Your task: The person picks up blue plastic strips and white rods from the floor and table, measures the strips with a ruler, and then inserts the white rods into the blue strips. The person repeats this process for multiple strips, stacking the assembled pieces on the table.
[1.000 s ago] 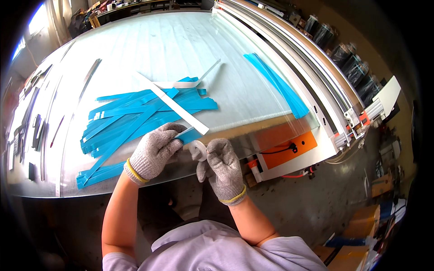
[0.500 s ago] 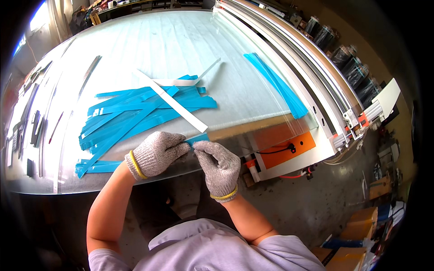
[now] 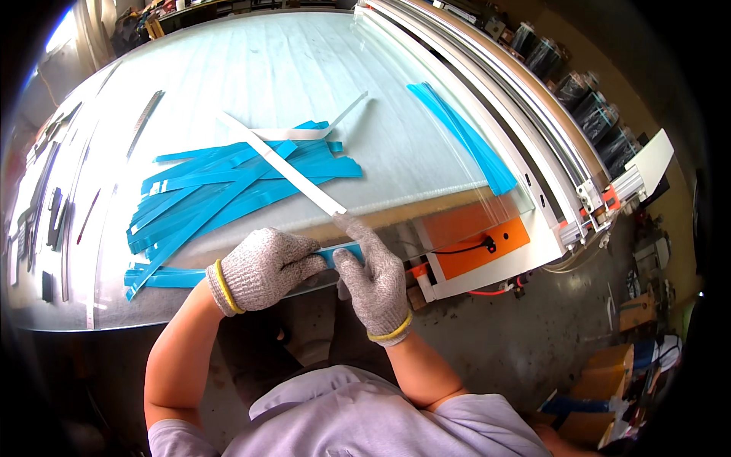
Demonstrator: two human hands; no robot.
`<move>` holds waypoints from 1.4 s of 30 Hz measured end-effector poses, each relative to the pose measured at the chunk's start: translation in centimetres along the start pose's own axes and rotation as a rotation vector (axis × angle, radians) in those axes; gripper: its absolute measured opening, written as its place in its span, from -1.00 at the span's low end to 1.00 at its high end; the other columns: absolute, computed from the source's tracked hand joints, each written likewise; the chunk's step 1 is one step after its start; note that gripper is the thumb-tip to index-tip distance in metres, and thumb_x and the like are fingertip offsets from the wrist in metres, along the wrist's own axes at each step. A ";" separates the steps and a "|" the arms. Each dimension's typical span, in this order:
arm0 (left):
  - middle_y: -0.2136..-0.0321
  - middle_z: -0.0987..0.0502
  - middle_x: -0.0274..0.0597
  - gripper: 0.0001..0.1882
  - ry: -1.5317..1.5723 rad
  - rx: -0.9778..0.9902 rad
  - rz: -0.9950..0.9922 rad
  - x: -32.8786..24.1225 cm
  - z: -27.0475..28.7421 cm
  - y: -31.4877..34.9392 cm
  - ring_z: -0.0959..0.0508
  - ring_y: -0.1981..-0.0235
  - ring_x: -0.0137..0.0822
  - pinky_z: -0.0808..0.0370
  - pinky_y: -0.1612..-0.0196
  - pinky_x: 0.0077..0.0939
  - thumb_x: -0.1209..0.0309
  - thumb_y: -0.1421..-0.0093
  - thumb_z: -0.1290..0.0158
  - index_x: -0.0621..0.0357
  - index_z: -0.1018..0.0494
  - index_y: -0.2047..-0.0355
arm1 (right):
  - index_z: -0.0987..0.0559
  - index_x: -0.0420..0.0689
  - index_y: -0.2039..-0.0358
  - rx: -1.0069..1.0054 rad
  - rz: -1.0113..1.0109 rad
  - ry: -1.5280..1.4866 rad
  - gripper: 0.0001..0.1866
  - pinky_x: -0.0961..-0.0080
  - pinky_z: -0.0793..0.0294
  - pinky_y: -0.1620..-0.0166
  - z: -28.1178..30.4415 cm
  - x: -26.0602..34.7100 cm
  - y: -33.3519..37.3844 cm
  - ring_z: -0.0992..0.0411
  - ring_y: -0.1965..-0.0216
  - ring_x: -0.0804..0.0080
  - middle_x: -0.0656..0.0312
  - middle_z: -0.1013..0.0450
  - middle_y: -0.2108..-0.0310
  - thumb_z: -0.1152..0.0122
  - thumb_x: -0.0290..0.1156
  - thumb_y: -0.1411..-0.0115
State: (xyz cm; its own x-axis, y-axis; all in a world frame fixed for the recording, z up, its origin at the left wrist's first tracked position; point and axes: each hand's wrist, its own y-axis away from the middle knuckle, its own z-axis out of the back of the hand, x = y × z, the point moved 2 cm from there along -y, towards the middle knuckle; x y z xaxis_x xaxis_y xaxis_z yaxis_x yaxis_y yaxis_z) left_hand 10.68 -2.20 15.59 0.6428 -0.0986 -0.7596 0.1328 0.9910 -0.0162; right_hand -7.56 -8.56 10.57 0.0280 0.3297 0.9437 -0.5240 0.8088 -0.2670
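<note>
Both my hands wear grey knit gloves with yellow cuffs and meet over the table's near edge. My left hand [image 3: 266,268] is closed, pinching a short blue strip [image 3: 335,254] between thumb and fingers. The strip's other end runs to my right hand [image 3: 375,278], whose thumb lies against it. That hand's index finger is stretched out, apart from the thumb and smeared by motion, its tip near the end of a long white strip [image 3: 301,180]. Left of the white strip lies a pile of flat blue strips [image 3: 205,194], crossing each other.
The glass-like table top [image 3: 251,61] spreads ahead. More blue strips [image 3: 464,137] lie at its right, beside a long metal rail [image 3: 495,91]. Dark narrow tools [image 3: 53,206] lie on the left. An orange plate [image 3: 483,247] with a cable sits at the near right corner. Cardboard boxes [image 3: 601,381] stand on the floor.
My right index finger has stretched forward, away from the thumb, toward the white strip's end. The blue strip between my hands shows more of its length and lies slightly lower.
</note>
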 end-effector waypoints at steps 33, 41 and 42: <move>0.55 -0.58 0.07 -0.69 0.067 0.227 -0.010 0.0 -0.6 0.7 -0.61 0.49 0.06 -0.54 0.33 -0.13 0.26 -0.38 -0.11 0.28 -0.59 0.37 | -0.50 -0.12 0.19 0.413 -0.314 -0.483 -0.86 0.73 -0.07 0.62 4.0 -0.4 0.7 -0.12 0.71 0.79 0.49 -0.26 0.65 0.05 -0.43 -0.49; 0.53 -0.60 0.07 -0.73 -0.056 0.099 -0.053 1.2 -1.6 0.7 -0.62 0.47 0.08 -0.56 0.30 -0.12 0.28 -0.34 -0.12 0.22 -0.61 0.39 | -0.43 -0.23 0.24 0.476 -0.210 -0.498 -0.83 0.70 -0.23 0.61 4.2 3.9 -1.2 -0.20 0.73 0.69 -0.26 -0.56 0.03 0.10 -0.45 -0.48; 0.53 -0.60 0.06 -0.74 -0.040 0.050 -0.030 1.5 -1.5 0.7 -0.62 0.47 0.06 -0.56 0.31 -0.13 0.28 -0.34 -0.12 0.22 -0.62 0.38 | -0.42 -0.24 0.23 0.496 -0.188 -0.524 -0.84 0.70 -0.25 0.61 4.0 4.2 -0.6 -0.20 0.73 0.68 -0.31 -0.55 0.01 0.10 -0.45 -0.48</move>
State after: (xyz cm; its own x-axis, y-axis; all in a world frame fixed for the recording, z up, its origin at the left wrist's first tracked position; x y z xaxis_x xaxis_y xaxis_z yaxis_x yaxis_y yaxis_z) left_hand 10.64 -1.49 13.48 0.6675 -0.1325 -0.7327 0.1892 0.9819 -0.0052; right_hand -10.56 -9.60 15.50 -0.1901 -0.1683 0.9672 -0.8763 0.4733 -0.0898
